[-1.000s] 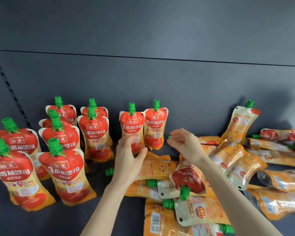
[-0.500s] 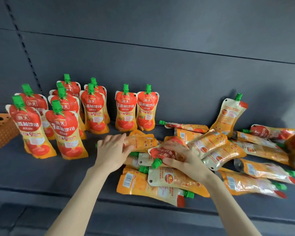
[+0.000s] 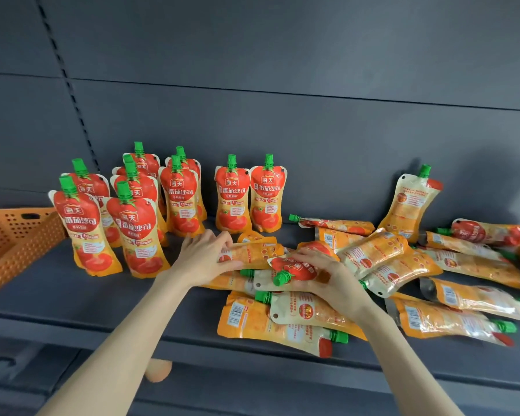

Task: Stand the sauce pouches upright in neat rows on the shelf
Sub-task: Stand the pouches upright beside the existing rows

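Here, my left hand [image 3: 206, 256] is gripping the end of an orange-backed pouch [image 3: 254, 253] lying flat on the dark shelf [image 3: 72, 298], while my right hand [image 3: 330, 279] is curling around a red-fronted pouch [image 3: 296, 267] — its green cap [image 3: 281, 278] pointing toward me — atop the jumbled heap [image 3: 403, 265]. Upright pouches [image 3: 233, 196] are standing in rows behind and to the left, beside an orange basket [image 3: 15, 238].

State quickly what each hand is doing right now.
Left hand: grips the orange pouch.
Right hand: grips the red pouch.

Dark grey wall [image 3: 282, 55], perhaps metal
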`<action>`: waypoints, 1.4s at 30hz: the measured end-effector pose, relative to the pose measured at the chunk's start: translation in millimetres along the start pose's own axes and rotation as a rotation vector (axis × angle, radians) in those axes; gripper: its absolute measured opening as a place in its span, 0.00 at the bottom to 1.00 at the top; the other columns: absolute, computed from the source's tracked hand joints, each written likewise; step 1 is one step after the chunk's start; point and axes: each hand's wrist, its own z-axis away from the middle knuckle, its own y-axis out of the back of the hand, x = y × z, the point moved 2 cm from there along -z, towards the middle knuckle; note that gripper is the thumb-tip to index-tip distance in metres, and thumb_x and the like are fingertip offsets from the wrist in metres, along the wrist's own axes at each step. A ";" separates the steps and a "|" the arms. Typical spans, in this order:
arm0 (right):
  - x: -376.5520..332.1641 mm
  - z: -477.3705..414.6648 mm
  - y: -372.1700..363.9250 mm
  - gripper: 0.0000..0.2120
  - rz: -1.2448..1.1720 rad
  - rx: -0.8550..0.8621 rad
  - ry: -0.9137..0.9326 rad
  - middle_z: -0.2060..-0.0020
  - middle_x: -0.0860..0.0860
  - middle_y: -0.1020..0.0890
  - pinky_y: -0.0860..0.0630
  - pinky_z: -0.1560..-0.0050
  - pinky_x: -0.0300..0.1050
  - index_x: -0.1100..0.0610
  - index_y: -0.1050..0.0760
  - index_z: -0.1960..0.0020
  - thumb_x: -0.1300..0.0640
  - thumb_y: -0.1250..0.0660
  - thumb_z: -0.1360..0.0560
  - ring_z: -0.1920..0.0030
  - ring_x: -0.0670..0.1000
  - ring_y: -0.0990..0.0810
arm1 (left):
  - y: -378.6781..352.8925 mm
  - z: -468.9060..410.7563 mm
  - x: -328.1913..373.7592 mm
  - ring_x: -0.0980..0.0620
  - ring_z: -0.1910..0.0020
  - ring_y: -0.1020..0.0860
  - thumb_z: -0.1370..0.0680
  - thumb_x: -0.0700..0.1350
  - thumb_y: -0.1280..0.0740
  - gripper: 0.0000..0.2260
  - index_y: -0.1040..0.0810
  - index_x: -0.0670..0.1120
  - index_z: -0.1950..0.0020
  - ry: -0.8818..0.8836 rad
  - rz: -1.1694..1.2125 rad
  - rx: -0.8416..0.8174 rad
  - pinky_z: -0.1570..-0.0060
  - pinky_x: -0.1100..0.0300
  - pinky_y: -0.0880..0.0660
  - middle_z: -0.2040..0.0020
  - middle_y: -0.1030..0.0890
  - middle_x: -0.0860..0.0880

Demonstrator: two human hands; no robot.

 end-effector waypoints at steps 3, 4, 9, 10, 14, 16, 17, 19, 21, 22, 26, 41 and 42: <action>-5.8 -2.2 -2.7 0.19 -0.044 0.091 0.013 0.38 0.40 0.26 0.34 0.32 0.43 0.41 0.25 0.39 0.50 0.29 0.29 0.34 0.42 0.31 | 7.0 -0.7 0.7 0.47 0.42 0.28 0.32 0.66 0.33 0.30 0.32 0.47 0.40 0.031 0.080 0.033 0.46 0.54 0.31 0.42 0.29 0.47; -7.9 -2.8 -4.0 0.18 -0.049 0.117 0.016 0.39 0.41 0.24 0.33 0.33 0.43 0.42 0.24 0.40 0.51 0.29 0.29 0.35 0.43 0.29 | 10.0 0.0 1.6 0.48 0.44 0.28 0.33 0.67 0.32 0.32 0.31 0.46 0.39 0.053 0.093 0.022 0.49 0.55 0.29 0.42 0.30 0.47; -26.6 -10.9 1.8 0.10 -0.168 0.302 0.015 0.48 0.41 0.20 0.31 0.49 0.24 0.49 0.20 0.45 0.55 0.32 0.26 0.48 0.31 0.24 | 34.8 -1.2 13.2 0.52 0.57 0.26 0.34 0.67 0.31 0.27 0.27 0.45 0.50 0.042 0.028 0.062 0.65 0.60 0.32 0.53 0.25 0.50; -29.9 -13.1 3.8 0.10 -0.208 0.339 0.017 0.50 0.42 0.19 0.31 0.51 0.23 0.50 0.20 0.45 0.55 0.32 0.26 0.50 0.30 0.24 | 39.6 -2.9 15.8 0.51 0.58 0.24 0.34 0.65 0.30 0.26 0.26 0.45 0.51 0.035 0.069 0.066 0.66 0.61 0.32 0.54 0.23 0.49; -46.0 -20.5 17.6 0.06 -0.337 0.475 0.050 0.53 0.44 0.17 0.27 0.52 0.28 0.50 0.20 0.49 0.56 0.33 0.25 0.52 0.36 0.21 | 54.4 -12.6 18.2 0.52 0.51 0.23 0.32 0.56 0.26 0.22 0.25 0.49 0.44 0.011 0.360 -0.039 0.56 0.60 0.26 0.50 0.25 0.54; -56.1 -24.0 26.4 0.05 -0.400 0.503 0.067 0.56 0.44 0.16 0.25 0.55 0.31 0.49 0.19 0.52 0.56 0.33 0.25 0.55 0.39 0.19 | 59.1 -16.3 18.2 0.52 0.49 0.23 0.29 0.49 0.27 0.12 0.20 0.49 0.48 -0.029 0.514 -0.126 0.51 0.58 0.25 0.50 0.21 0.53; -60.4 -25.2 29.7 0.05 -0.418 0.511 0.083 0.58 0.43 0.16 0.25 0.56 0.32 0.49 0.19 0.53 0.56 0.33 0.25 0.57 0.40 0.19 | 61.3 -16.6 18.4 0.51 0.49 0.21 0.28 0.46 0.28 0.07 0.18 0.47 0.50 -0.036 0.602 -0.170 0.49 0.57 0.24 0.51 0.19 0.51; -67.2 -24.7 33.9 0.05 -0.454 0.523 0.100 0.62 0.45 0.15 0.23 0.58 0.38 0.50 0.18 0.55 0.56 0.33 0.25 0.59 0.43 0.19 | 65.9 -13.1 22.7 0.50 0.51 0.19 0.26 0.43 0.30 0.06 0.16 0.42 0.53 -0.013 0.824 -0.255 0.49 0.56 0.22 0.52 0.16 0.45; -70.5 -22.6 36.2 0.07 -0.511 0.535 0.112 0.64 0.48 0.16 0.22 0.59 0.43 0.53 0.18 0.57 0.57 0.34 0.25 0.61 0.47 0.18 | 68.9 -8.3 27.8 0.51 0.55 0.17 0.26 0.45 0.31 0.08 0.16 0.40 0.55 0.034 1.109 -0.311 0.54 0.58 0.19 0.55 0.16 0.43; -71.0 -21.6 36.8 0.07 -0.544 0.539 0.112 0.64 0.48 0.16 0.21 0.61 0.43 0.55 0.18 0.57 0.57 0.35 0.24 0.61 0.48 0.18 | 70.1 -6.2 30.1 0.51 0.56 0.17 0.27 0.47 0.31 0.10 0.17 0.40 0.55 0.050 1.245 -0.322 0.55 0.58 0.19 0.55 0.16 0.43; -67.2 -21.5 34.7 0.08 -0.643 0.504 0.067 0.66 0.47 0.16 0.21 0.66 0.37 0.61 0.21 0.56 0.60 0.37 0.23 0.63 0.46 0.16 | 68.3 0.1 36.9 0.48 0.54 0.17 0.34 0.51 0.29 0.17 0.18 0.40 0.53 -0.054 1.546 -0.378 0.56 0.58 0.19 0.54 0.16 0.42; -51.2 -28.5 5.4 0.11 -0.676 0.363 -0.119 0.53 0.54 0.15 0.19 0.51 0.56 0.52 0.24 0.43 0.50 0.37 0.23 0.53 0.56 0.16 | 15.6 -25.0 71.0 0.56 0.43 0.24 0.22 0.53 0.40 0.16 0.29 0.50 0.36 -0.114 1.134 0.407 0.49 0.68 0.27 0.43 0.23 0.54; -52.8 -29.8 6.6 0.12 -0.673 0.390 -0.104 0.53 0.54 0.15 0.18 0.52 0.54 0.52 0.24 0.43 0.50 0.37 0.23 0.53 0.55 0.16 | 18.7 -26.2 72.2 0.56 0.45 0.23 0.22 0.52 0.40 0.15 0.28 0.49 0.37 -0.112 1.155 0.467 0.51 0.68 0.26 0.45 0.22 0.54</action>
